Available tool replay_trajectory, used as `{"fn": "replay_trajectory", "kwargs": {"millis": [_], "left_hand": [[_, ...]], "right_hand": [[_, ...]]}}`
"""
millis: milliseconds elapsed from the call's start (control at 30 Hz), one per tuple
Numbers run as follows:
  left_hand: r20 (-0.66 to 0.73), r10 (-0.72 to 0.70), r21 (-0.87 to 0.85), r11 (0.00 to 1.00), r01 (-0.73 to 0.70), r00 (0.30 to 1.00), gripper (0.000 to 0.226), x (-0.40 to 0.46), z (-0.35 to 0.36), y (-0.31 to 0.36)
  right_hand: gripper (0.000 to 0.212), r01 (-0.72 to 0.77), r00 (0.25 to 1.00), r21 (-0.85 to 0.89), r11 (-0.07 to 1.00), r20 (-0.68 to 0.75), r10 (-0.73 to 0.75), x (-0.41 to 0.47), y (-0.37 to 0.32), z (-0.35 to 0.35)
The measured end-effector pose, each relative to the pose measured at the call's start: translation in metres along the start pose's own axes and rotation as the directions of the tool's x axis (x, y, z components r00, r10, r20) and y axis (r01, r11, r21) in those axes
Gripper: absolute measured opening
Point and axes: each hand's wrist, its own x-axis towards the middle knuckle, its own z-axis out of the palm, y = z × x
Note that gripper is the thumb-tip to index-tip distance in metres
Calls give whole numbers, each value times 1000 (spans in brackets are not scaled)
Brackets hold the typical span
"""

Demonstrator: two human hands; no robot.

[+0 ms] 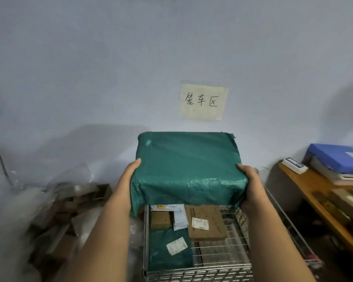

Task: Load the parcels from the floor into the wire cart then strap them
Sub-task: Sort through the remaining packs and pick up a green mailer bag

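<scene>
Two bare hands, left (128,176) and right (251,180), each grip pressed to one side of one large green plastic-wrapped parcel (190,167), held above one silver wire cart (200,269). Inside: one brown cardboard box (207,222), one flat green bag (169,247), partly hidden.

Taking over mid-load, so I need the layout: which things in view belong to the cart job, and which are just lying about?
Job:
green parcel, held by left hand and right hand above the wire cart
in the cart: brown box, flat green parcel, white mailer

Lying about:
wall sign
blue folder
wooden shelf
scrap pile
</scene>
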Motion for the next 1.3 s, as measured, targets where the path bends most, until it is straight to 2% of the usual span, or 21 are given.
{"fn": "replay_trajectory", "kwargs": {"millis": [133,433,533,700,1000,1200,1300], "left_hand": [[19,8,34,999,-9,1000,49,4,22,-12],[7,-9,49,999,8,1000,52,23,51,-34],[5,-5,45,999,5,1000,53,36,54,-39],[43,3,40,999,-4,999,39,66,59,-41],[11,-56,38,998,56,998,30,143,50,-43],[0,-103,43,994,103,995,39,188,42,-47],[6,-153,48,987,152,988,39,208,37,-53]], "right_hand": [[29,-17,1000,17,1000,14,16,9,-6,-30],[51,-63,998,52,997,-21,64,32,-4,-64],[48,-75,997,60,995,-18,76,44,-5,-69],[38,-99,995,78,992,-20,101,71,-4,-71],[48,-160,984,78,984,-64,165,144,12,-60],[38,-188,975,94,978,-100,197,187,30,-62],[44,-197,972,115,974,-107,209,204,44,-71]]}}
